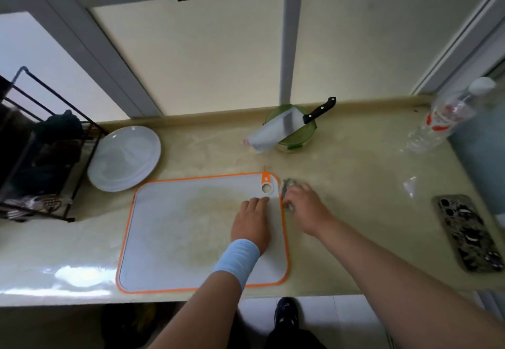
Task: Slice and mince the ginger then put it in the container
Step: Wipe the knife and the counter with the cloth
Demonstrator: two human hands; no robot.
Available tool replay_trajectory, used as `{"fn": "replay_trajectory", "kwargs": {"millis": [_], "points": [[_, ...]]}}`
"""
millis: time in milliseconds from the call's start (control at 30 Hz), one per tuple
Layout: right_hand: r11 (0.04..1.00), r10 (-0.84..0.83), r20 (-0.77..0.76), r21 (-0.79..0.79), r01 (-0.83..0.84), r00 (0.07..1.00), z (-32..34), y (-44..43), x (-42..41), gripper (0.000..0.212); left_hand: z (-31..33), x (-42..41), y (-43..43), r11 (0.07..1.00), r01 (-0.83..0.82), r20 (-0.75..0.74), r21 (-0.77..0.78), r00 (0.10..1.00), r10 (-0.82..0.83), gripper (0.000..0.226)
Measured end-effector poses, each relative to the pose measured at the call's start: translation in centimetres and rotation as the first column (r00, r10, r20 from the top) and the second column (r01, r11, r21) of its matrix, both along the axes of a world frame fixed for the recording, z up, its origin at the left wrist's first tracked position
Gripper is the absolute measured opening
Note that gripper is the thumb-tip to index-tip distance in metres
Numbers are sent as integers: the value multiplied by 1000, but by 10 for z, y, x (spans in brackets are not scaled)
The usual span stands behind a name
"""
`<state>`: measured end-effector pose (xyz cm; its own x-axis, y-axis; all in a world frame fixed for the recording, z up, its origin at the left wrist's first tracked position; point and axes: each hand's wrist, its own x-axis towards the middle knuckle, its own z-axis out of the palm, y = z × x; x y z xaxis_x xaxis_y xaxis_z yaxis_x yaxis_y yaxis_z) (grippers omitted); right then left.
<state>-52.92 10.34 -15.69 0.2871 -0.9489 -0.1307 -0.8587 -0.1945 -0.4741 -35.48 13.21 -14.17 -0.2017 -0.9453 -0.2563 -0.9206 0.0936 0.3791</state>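
Observation:
A white cutting board (177, 239) with an orange rim lies on the counter, stained yellowish in the middle. My left hand (252, 221) rests flat on the board's right part, fingers straight. My right hand (303, 206) is just off the board's right edge and holds a greyish-green cloth (288, 184) against the counter. A cleaver (276, 130) with a black handle lies across a green glass container (297, 138) at the back. No ginger shows on the board; the container's contents are hidden by the blade.
A white plate (125, 157) sits left of the board beside a black wire rack (41, 157). A plastic bottle (448, 116) lies at the back right, a phone (470, 234) at the right. The counter's front edge runs just below the board.

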Motion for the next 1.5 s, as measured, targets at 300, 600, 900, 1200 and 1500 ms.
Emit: {"fn": "replay_trajectory", "kwargs": {"millis": [300,600,900,1200,1500], "points": [[984,-109,249,166,68,962,38,48,-10,15,4,1,21,1000,-14,-99,8,995,15,64],[902,-423,-105,45,429,900,-2,-51,-48,58,-8,3,6,998,-13,-23,-54,1000,12,49],[986,-107,55,-125,113,993,-6,72,6,12,-9,-2,22,999,-17,-31,-30,999,16,46],[950,-303,56,-62,306,951,24,16,-28,48,-4,6,32,999,16,8,-46,1000,-16,47],[984,-164,-288,-116,136,943,-2,120,21,37,-3,31,70,990,116,36,-79,993,-114,42]]}}
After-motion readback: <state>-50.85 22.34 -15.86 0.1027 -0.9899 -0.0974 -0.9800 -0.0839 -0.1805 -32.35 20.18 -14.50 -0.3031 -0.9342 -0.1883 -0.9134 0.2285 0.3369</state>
